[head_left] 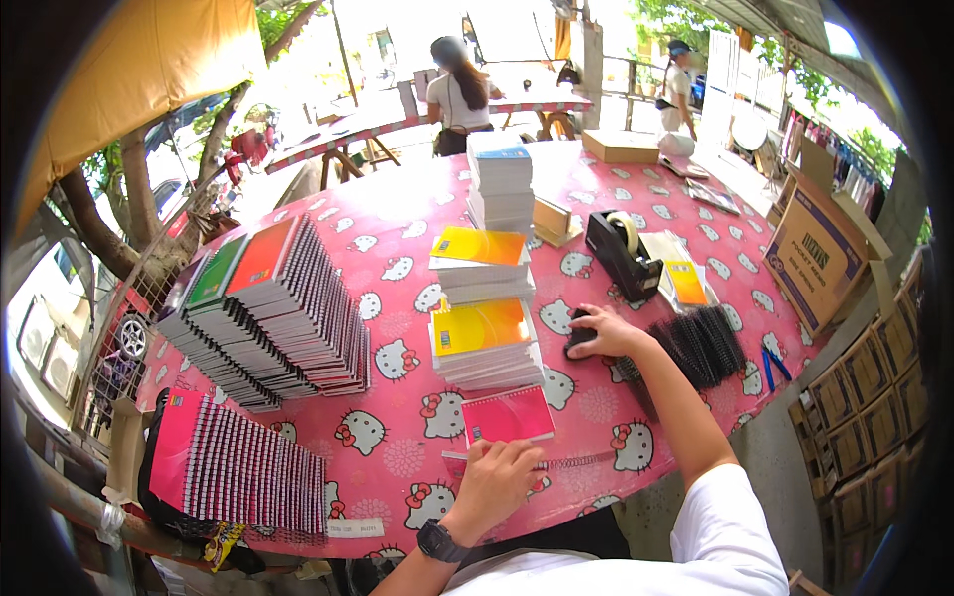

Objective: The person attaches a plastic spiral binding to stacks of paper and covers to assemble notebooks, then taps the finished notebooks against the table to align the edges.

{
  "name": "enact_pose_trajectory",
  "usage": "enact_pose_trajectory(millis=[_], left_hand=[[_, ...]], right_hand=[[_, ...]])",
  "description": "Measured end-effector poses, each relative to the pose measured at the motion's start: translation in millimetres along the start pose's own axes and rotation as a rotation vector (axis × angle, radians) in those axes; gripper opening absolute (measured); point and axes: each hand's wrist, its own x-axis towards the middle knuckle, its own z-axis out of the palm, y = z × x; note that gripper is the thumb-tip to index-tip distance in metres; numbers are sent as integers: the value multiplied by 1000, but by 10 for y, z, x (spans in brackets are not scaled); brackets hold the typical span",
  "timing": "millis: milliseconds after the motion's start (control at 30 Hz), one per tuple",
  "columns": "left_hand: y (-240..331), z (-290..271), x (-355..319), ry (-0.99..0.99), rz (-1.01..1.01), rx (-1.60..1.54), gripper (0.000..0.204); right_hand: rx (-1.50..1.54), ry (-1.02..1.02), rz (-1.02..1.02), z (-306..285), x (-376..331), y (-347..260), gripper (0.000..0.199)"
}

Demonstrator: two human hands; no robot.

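Binding notebooks at the pink cartoon-cat table's [596,407] near edge: left hand [494,479] presses, fingers curled, on a pink-covered pad [509,415]; right hand [599,333] grips black spiral coils [696,343]. Bound spiral notebooks [278,308] fill the left edge; unbound yellow-covered stacks [484,343] wait mid-table.

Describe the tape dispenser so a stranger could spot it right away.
Start at the pink cartoon-cat table. Look right of the middle notebook stacks, just beyond the right hand. The tape dispenser is the only black block there, with a pale tape roll on top.

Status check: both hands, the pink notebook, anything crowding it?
Left hand flat on pink notebook and its loose spiral wire. Right hand on a black spiral coil by the coil pile. Yellow-cover stack sits just behind.
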Motion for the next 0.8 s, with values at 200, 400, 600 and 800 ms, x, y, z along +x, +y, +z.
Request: enact_pose_trajectory(millis=[200, 400, 600, 800], left_hand=[[67, 31, 19, 65, -11, -79, 17], [-53, 59, -56, 98, 8, -10, 22], [-290, -71, -261, 85, 3, -41, 25], [-214, -1, -255, 127, 14, -97, 24]], right_hand=[[34, 118, 14, 200, -95, -30, 71], [532, 486, 5, 130, -656, -330, 57], [1117, 3, -312, 275, -1551, -947, 67], [844, 98, -52, 536, -1710, -1230, 81]])
